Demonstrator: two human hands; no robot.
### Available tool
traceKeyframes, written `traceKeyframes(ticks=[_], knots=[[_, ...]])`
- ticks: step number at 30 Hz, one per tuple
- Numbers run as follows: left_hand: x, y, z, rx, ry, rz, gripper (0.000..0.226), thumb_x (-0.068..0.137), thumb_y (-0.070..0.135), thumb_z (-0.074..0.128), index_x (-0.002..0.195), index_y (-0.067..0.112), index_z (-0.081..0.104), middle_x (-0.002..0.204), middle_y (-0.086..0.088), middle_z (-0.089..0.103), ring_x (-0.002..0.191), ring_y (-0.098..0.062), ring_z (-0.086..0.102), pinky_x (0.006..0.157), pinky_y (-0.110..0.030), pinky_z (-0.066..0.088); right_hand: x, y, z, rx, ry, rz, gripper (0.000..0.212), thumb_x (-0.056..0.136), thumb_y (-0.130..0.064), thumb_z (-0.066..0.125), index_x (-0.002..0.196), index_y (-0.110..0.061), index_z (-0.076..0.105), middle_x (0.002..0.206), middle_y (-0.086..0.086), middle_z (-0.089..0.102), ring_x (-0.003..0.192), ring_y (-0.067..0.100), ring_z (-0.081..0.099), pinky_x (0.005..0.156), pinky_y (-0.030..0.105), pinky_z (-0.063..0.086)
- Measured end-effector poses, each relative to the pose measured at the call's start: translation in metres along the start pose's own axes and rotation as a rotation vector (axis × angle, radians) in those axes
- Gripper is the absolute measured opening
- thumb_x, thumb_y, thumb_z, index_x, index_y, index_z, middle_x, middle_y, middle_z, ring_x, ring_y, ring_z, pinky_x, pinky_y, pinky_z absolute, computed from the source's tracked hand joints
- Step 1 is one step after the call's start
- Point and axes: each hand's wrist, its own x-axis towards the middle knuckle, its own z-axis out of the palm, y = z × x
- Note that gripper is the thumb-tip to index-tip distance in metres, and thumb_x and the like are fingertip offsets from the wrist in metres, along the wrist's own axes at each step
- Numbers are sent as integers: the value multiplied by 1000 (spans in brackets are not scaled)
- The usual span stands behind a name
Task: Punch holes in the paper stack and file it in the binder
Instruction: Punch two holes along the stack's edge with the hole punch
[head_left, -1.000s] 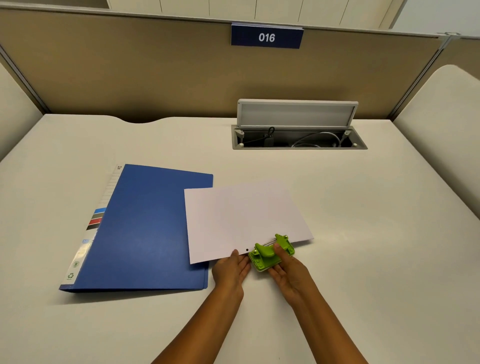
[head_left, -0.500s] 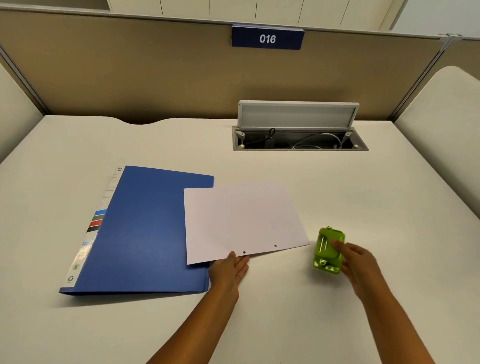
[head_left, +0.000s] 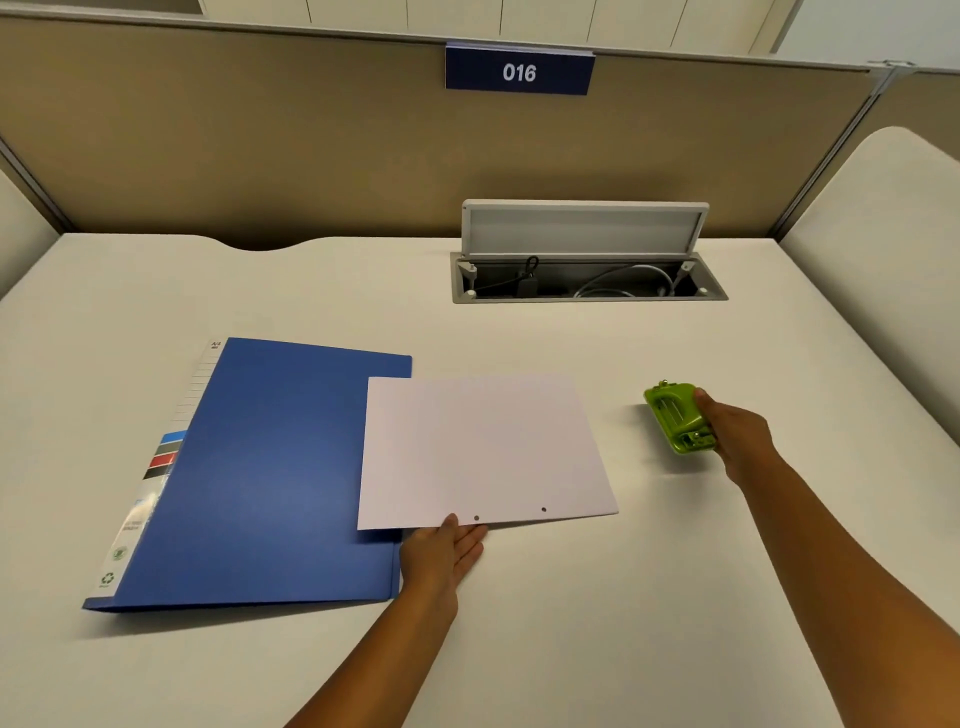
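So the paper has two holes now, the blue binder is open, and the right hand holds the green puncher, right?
Not quite: the head view shows the blue binder closed, lying flat. The rest holds: the paper has two holes, and the right hand holds the green puncher.

Bright, even overhead light; soft short shadows under the binder (head_left: 270, 478) at lower left and beside the hole punch (head_left: 678, 418). Sharp centre, wide-angle bending at the frame's edges.

Matt white paper (head_left: 483, 447), glossy green plastic punch (head_left: 675, 415) (smooth), matt blue binder (head_left: 270, 467).
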Motion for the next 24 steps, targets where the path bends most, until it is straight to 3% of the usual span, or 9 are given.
traceKeyframes(ticks=[3,8,11,15,18,20,24], knots=[[0,1,0,6,0,4,31,93,5,46,122,-6,48,92,-15,63,75,-22,64,54,-23,56,8,2,7,-29,10,4,27,83,-33,65,66,-13,58,77,11,56,80,26,53,65,26,44],[0,0,0,25,-5,19,30,93,7,47,118,-8,50,103,-20,62,76,-23,65,55,-23,56,16,12,12,-139,60,-18,39,85,-42,59,59,-13,55,64,6,50,78,24,47,73,32,37],[0,0,0,26,-8,26,30,93,8,47,118,-8,50,106,-21,62,76,-23,65,57,-24,56,16,16,15,-211,73,-77,39,87,-44,54,69,-10,60,66,6,52,78,23,48,68,29,36],[-1,0,1,23,-6,23,30,93,7,47,119,-9,49,105,-21,62,74,-24,65,57,-24,56,13,14,19,-300,127,-140,41,89,-42,52,102,-6,67,86,8,59,84,23,52,81,34,40],[-2,1,0,24,-6,17,30,93,7,46,119,-9,49,102,-19,62,61,-21,69,55,-24,57,13,14,20,-345,154,-160,43,91,-41,50,105,-4,66,92,11,61,85,23,52,88,37,42],[-1,1,0,27,-8,18,30,93,7,46,119,-8,49,101,-19,62,65,-22,68,54,-24,56,12,14,19,-367,159,-172,42,91,-40,49,104,-3,66,89,10,60,84,23,52,88,37,42],[-3,2,1,38,-8,19,29,93,7,46,118,-8,49,103,-19,62,66,-22,68,55,-24,56,14,15,19,-386,165,-191,43,91,-39,50,92,0,67,80,11,58,79,25,51,77,32,38]])
